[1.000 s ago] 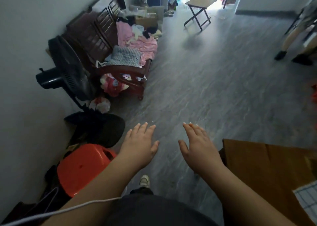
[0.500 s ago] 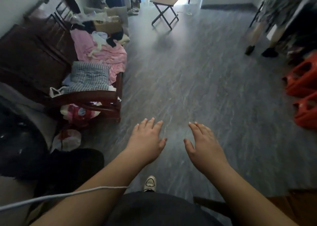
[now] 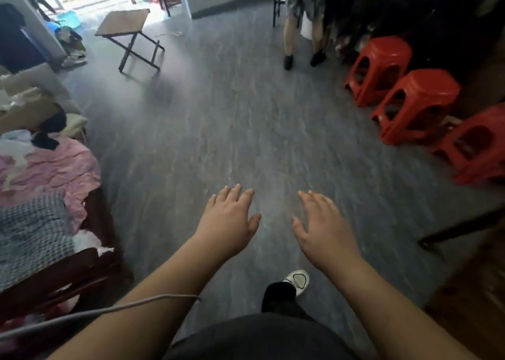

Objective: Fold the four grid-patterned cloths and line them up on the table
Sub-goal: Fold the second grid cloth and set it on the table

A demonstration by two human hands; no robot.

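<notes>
Count first. You have one checked cloth in view, grey and crumpled, at 8 o'clock. It lies on the seat of one wooden bench, just beside one pink blanket heaped further along the same seat. Whether its pattern is the grid you want is hard to tell, as that edge of the view is blurred.

Three red stools stand in a row on the floor from 2 to 3 o'clock, close to one another. One folding table on crossed legs stands at 11 o'clock, well apart from you. One other person stands at 1 o'clock, only the legs and two dark shoes showing. One dark wooden surface, blurred and perhaps a table, fills the corner at 4 to 5 o'clock. One of your own feet shows at 6 o'clock in a white shoe. One grey cable crosses your left forearm.

Both your arms reach forward at 6 o'clock, near each other and not touching. Your left hand is palm down, its four fingers straight and close together, the thumb held out toward the other hand. Your right hand mirrors it: palm down, fingers straight and side by side, thumb out to the left. Neither hand holds or touches anything. Both are well apart from the cloth.
</notes>
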